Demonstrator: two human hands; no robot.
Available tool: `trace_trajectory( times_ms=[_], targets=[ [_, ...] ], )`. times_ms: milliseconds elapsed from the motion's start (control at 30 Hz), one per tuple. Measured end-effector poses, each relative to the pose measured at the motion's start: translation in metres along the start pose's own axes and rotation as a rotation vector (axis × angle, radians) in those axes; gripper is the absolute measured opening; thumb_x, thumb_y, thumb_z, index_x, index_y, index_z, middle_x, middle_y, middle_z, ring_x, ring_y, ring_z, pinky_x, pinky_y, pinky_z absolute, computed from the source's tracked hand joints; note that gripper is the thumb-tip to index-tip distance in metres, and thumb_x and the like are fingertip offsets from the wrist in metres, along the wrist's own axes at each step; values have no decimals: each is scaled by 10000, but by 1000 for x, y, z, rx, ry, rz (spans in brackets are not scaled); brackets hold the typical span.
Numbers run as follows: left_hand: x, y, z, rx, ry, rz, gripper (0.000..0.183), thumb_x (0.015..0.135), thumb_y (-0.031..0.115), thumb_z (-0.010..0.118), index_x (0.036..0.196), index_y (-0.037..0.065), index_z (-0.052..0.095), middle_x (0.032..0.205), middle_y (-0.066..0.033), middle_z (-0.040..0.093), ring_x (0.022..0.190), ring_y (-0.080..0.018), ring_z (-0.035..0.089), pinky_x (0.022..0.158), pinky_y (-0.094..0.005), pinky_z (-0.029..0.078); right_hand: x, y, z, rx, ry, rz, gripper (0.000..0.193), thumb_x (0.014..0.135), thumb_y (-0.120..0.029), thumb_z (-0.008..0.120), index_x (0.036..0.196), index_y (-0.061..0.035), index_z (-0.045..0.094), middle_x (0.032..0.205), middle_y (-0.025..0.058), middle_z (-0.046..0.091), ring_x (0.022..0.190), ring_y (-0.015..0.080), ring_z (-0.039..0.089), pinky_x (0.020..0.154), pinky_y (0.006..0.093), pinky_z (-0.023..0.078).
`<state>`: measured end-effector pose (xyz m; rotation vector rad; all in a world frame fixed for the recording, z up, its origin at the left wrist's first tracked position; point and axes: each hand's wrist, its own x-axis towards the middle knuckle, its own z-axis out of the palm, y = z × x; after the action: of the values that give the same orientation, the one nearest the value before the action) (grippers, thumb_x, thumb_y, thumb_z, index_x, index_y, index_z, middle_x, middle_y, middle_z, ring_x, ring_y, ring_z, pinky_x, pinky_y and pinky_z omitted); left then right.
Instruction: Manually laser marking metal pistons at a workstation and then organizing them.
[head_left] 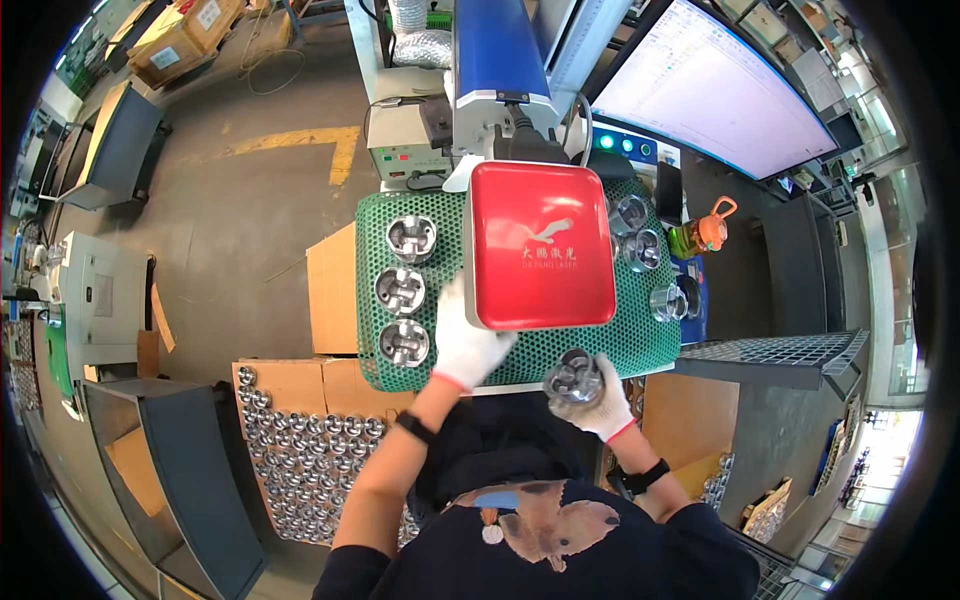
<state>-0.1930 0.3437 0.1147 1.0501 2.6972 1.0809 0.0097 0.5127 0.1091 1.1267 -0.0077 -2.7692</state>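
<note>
My right hand (pixel 600 402), in a white glove, grips a metal piston (pixel 574 378) just off the near edge of the green perforated mat (pixel 540 362). The piston looks slightly smeared by motion. My left hand (pixel 468 335), also gloved, is at the near left corner of the red-topped machine head (pixel 545 245). Its fingers run partly under that head, so whether they hold anything is hidden. Left of the hand, three pistons stand in a column on the mat, the nearest one (pixel 404 343) closest to my wrist. More pistons (pixel 641 249) stand on the mat's right side.
A control box (pixel 410 150) and a blue machine column (pixel 500 50) stand behind the mat. At the right are a monitor (pixel 710 85), lit buttons (pixel 627 145) and an orange-lidded bottle (pixel 700 234). Many pistons (pixel 310 460) cover cardboard at lower left, near a grey cabinet (pixel 170 480).
</note>
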Motion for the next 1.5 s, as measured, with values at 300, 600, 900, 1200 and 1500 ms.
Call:
trace_trajectory(
  times_ms=[300,600,900,1200,1500],
  targets=[
    [42,-59,11,-529,29,-439,577,831,268,665,1300,-12,478,1073,-237,644,969,-370,655,838,-387,530,99,-51,21,-1040,-18,-491,415,999,-169,503,1403,-107,431,1312,103,562,1110,232,604,881,366,533],
    [-143,-85,-75,-1127,198,-717,991,551,103,907,1383,-35,388,1236,-162,582,1099,-254,615,966,-377,499,205,-17,66,-1982,-339,-840,757,843,-196,695,1485,-57,319,1286,132,540,1177,240,518,1038,401,434],
    [-311,-87,-97,-1199,527,-1243,789,697,-56,756,1387,2,377,1152,-185,604,934,-274,677,726,-362,597,211,-7,111,-2113,-510,-815,709,845,-378,604,1460,-117,366,1349,170,461,1135,311,484,1017,499,389],
    [-306,-55,-99,-1170,194,-1055,328,818,220,726,1075,20,686,1022,-55,704,945,-175,655,852,-297,512,181,21,121,-2489,150,-1281,584,710,-269,749,1256,-124,603,1272,194,543,1166,367,508,993,466,429],
    [-271,-64,-91,-925,299,-952,908,691,364,837,1408,-20,434,1314,-142,575,1208,-214,548,1028,-325,423,121,70,73,-2333,-156,-1522,566,724,-156,671,1249,14,545,1193,225,569,1111,403,535,1005,476,399]
  ],
)
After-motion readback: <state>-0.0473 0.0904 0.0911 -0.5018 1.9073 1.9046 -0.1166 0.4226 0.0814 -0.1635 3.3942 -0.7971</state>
